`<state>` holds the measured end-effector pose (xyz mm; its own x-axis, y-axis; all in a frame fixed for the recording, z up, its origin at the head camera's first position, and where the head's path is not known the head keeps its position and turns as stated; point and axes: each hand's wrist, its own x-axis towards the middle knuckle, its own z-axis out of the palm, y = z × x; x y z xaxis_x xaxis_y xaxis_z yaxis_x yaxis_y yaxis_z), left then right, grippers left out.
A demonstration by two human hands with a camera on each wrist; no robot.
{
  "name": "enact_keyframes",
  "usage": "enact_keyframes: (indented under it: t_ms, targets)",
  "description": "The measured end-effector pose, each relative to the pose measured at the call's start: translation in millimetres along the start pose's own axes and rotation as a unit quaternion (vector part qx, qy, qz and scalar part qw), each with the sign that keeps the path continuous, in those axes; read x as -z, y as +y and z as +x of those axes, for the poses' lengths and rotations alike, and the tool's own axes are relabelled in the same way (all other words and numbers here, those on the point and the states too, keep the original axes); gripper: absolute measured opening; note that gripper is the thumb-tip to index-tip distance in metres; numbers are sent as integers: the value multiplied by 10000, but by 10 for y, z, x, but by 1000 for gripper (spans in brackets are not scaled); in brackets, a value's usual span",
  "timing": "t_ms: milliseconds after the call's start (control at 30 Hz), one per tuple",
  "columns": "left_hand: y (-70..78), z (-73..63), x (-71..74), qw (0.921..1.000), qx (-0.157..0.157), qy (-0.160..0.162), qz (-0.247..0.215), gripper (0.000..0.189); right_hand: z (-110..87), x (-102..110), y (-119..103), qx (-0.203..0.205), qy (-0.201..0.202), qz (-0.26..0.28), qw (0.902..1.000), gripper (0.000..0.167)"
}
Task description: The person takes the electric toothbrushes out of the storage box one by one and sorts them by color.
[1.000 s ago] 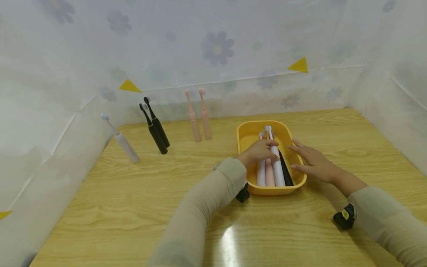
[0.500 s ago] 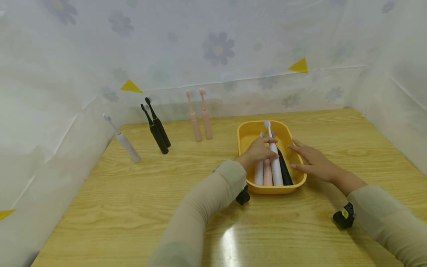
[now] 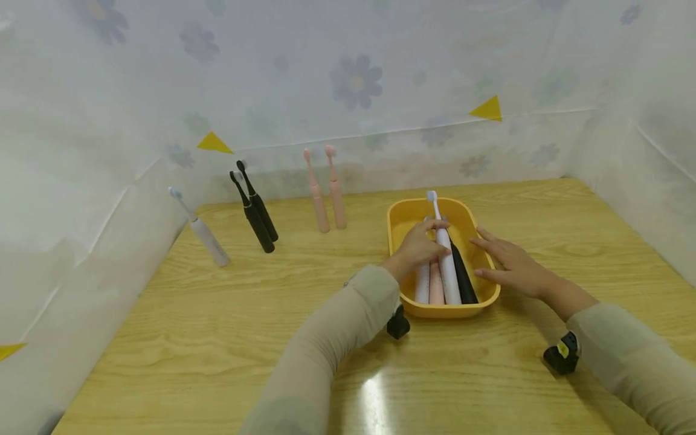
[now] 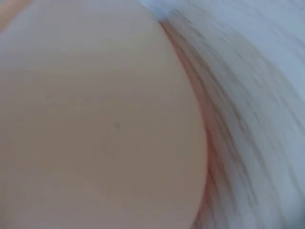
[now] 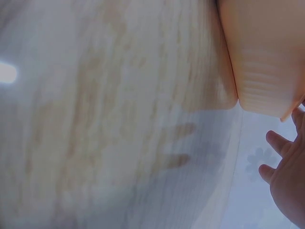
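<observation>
My left hand [image 3: 417,246] reaches into a yellow plastic bin [image 3: 399,211] and pinches a white electric toothbrush [image 3: 448,275] between thumb and fingers. Its brush head rises over the bin's far rim, while the handle's bottom is still inside. Beside it lie a black toothbrush [image 3: 464,283], a pink toothbrush [image 3: 437,285] and another white toothbrush [image 3: 422,285], partly covered by the hand. With fingers spread, my right hand [image 3: 511,266] is at the bin's right rim. The bin wall [image 4: 105,119] fills most of the left wrist view; that hand's grip is hidden there.
On the wooden table [image 3: 217,338], left of the bin, lie two pink toothbrushes [image 3: 328,205], two black toothbrushes [image 3: 255,211] and a white toothbrush [image 3: 208,240]. A flowered sheet [image 3: 272,78] walls the back and sides.
The white toothbrush's head has risen and shifted left, past the bin's far rim. My left hand has moved slightly up and left with it; my right hand has stayed in place.
</observation>
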<state>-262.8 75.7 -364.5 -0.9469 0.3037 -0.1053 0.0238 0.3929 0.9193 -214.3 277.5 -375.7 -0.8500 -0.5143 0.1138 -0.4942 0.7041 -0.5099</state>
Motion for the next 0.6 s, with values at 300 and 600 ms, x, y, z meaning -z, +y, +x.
enact_keyframes:
  t_ms: [300,600]
  targets:
    - [30,-34,89,9799,130,157,-1984,48,2,31,-10,44,60,9,10000,60]
    - [24,-131,245,9548,260,131,-2959,56,9,-17,24,91,-1,46,9999,61]
